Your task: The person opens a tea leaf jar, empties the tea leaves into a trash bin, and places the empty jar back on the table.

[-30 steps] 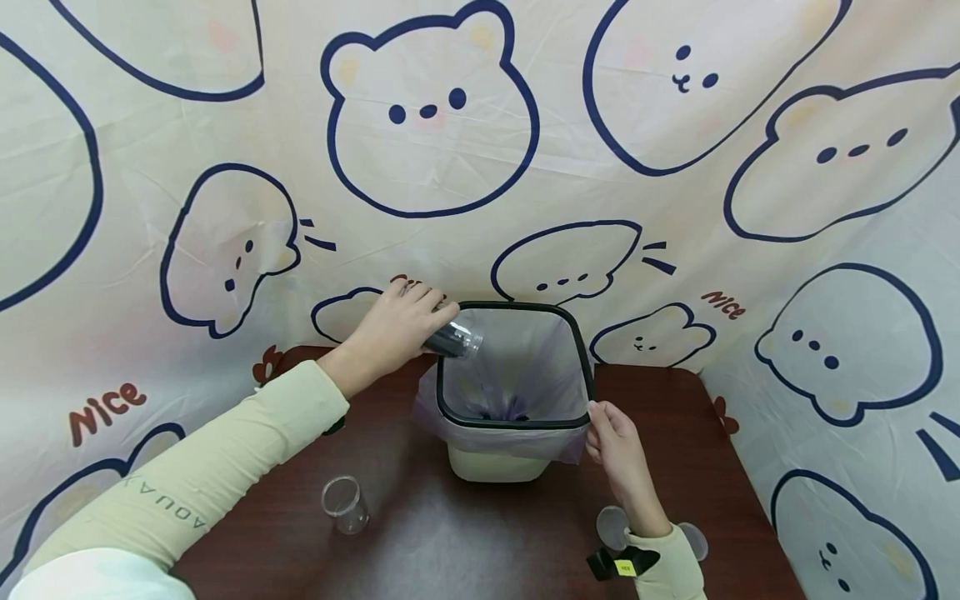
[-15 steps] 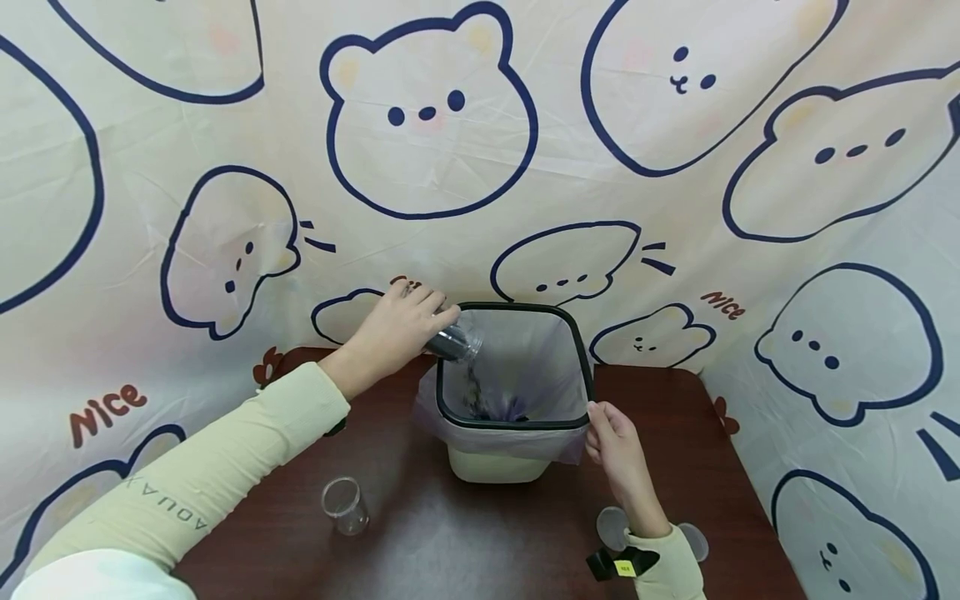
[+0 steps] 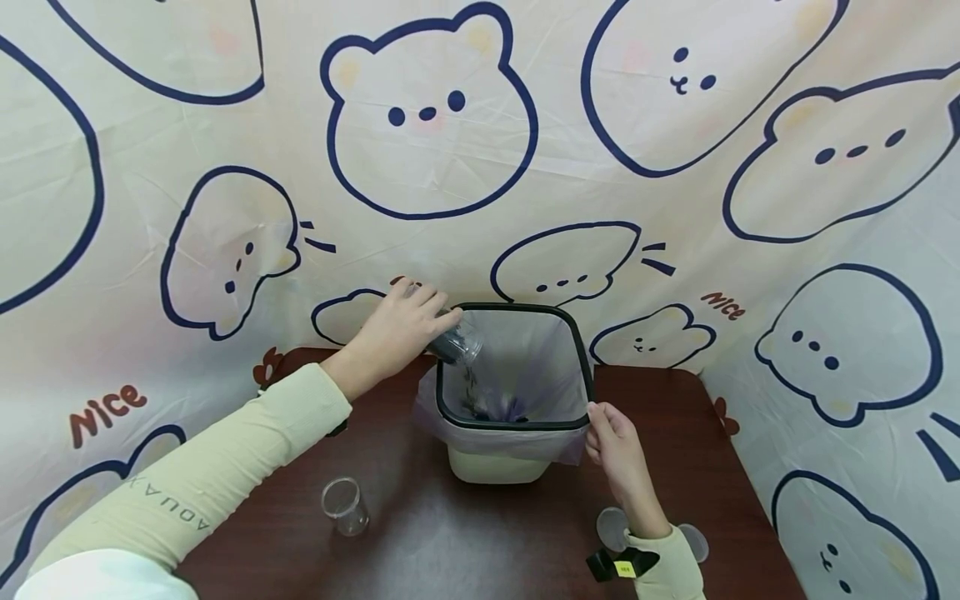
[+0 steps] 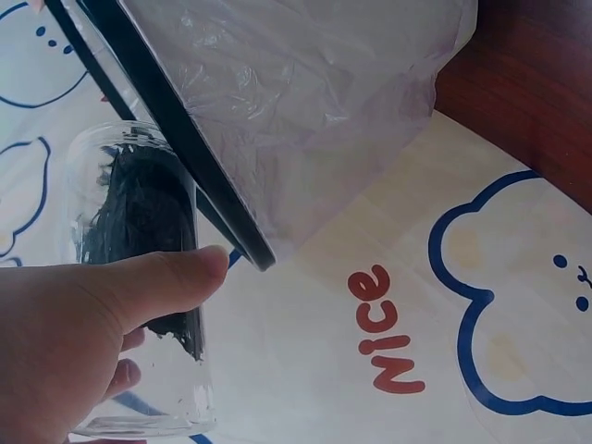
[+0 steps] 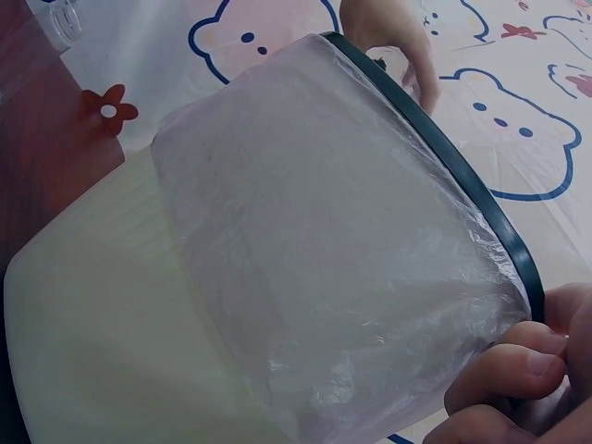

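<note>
My left hand (image 3: 397,329) grips a clear jar (image 3: 459,343), tilted mouth-down over the left side of a trash bin (image 3: 498,467). Dark loose bits (image 3: 471,387) fall from its mouth into the bin. In the left wrist view, a dark mass lies along the jar's wall, with the thumb across the outside. A thin purplish bag (image 3: 536,358) lines the bin and folds out over its sides beneath a black rim frame (image 3: 517,425). At the bin's near right corner, my right hand (image 3: 621,450) pinches the rim and bag, as the right wrist view also shows.
Another clear jar (image 3: 347,507) stands on the dark red-brown table (image 3: 450,542), left of the bin. Two clear round discs (image 3: 612,527) lie near the right wrist. A cartoon-printed cloth (image 3: 427,175) hangs behind the table and along its sides.
The jar's mouth has dipped slightly lower. Dark bits now stream out of it into the bin, where none were falling a second ago. My right hand stays at the rim.
</note>
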The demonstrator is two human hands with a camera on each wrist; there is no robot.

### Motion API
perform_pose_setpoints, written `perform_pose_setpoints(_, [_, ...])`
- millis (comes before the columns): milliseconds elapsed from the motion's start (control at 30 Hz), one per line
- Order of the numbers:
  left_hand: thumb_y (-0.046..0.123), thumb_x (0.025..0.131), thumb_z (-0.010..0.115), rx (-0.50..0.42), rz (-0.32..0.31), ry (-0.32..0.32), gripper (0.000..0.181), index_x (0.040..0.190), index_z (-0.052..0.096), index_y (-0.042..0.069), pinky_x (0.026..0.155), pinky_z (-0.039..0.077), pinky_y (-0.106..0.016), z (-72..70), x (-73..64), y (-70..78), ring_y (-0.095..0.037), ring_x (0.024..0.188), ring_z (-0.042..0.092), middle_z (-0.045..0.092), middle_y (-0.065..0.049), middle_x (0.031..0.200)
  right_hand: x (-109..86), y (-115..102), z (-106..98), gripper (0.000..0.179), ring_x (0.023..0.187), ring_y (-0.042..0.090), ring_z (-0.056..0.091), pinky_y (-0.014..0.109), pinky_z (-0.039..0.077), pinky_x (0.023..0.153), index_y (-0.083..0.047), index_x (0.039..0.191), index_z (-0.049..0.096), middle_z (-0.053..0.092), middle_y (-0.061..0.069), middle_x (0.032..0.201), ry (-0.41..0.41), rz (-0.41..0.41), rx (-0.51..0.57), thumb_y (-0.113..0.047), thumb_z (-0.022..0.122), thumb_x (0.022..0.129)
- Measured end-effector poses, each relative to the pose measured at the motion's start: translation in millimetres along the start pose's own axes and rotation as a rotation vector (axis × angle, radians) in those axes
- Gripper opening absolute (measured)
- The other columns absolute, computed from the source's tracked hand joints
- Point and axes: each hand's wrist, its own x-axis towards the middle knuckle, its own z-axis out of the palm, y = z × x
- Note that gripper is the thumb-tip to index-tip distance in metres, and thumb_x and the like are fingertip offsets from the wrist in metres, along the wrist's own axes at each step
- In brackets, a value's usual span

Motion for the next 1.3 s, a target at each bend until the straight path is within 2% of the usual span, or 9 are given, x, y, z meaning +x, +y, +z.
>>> perform_pose_setpoints(233, [0.009,0.080,0.087,0.006,0.004,-0.019,0.057,0.131,0.061,0.018,0.097,0.047,-0.049,0.4,0.4,1.3,-0.031,0.114,0.054,0.063,-0.013,0.123,-0.1,0.2,0.3,0.034,0.048,0.006,0.029,0.022,0.025,0.048,-0.007,0.081,0.042,0.031,-0.005,0.059,-0.002,0.000,0.003,-0.026,0.049,0.109])
perform_pose_setpoints(533, [0.002,0.084,0.081,0.037,0.025,0.001,0.054,0.131,0.060,0.019,0.096,0.046,-0.049,-1.1,0.4,1.7,-0.031,0.113,0.054,0.062,-0.012,0.122,0.2,0.1,0.3,0.034,0.049,0.007,0.029,0.022,0.025,0.048,-0.007,0.082,0.043,0.031,-0.005,0.059,0.001,0.003,-0.003,-0.025,0.049,0.109])
perform_pose_setpoints(700, [0.005,0.083,0.083,0.057,0.034,0.000,0.059,0.135,0.060,0.021,0.102,0.043,-0.052,-0.7,1.1,1.8,-0.031,0.116,0.053,0.060,-0.013,0.124,0.2,0.3,-0.2,0.034,0.048,0.006,0.029,0.022,0.025,0.048,-0.007,0.081,0.043,0.031,-0.005,0.059,-0.003,0.003,0.000,-0.026,0.049,0.109])
perform_pose_setpoints(933, [0.007,0.080,0.086,0.032,0.051,-0.004,0.063,0.137,0.061,0.021,0.111,0.035,-0.055,-0.3,2.1,3.0,-0.031,0.120,0.052,0.060,-0.014,0.127,0.6,1.1,0.0,0.034,0.048,0.006,0.030,0.021,0.026,0.048,-0.008,0.081,0.043,0.031,-0.005,0.059,0.005,0.009,-0.006,-0.026,0.049,0.109])
perform_pose_setpoints(1100, [0.003,0.081,0.084,0.049,0.062,0.006,0.062,0.136,0.061,0.021,0.112,0.033,-0.057,0.5,2.8,2.7,-0.031,0.120,0.051,0.060,-0.013,0.127,0.4,0.4,0.5,0.034,0.049,0.006,0.030,0.022,0.026,0.048,-0.008,0.081,0.043,0.032,-0.005,0.060,0.007,0.015,0.000,-0.026,0.049,0.109])
perform_pose_setpoints(1300, [0.002,0.081,0.084,0.057,0.068,-0.012,0.064,0.137,0.061,0.021,0.113,0.032,-0.057,-0.2,3.2,3.6,-0.031,0.121,0.050,0.059,-0.012,0.130,0.2,0.4,-0.1,0.034,0.049,0.006,0.029,0.022,0.025,0.048,-0.008,0.082,0.043,0.031,-0.005,0.060,0.000,0.009,0.002,-0.027,0.049,0.109])
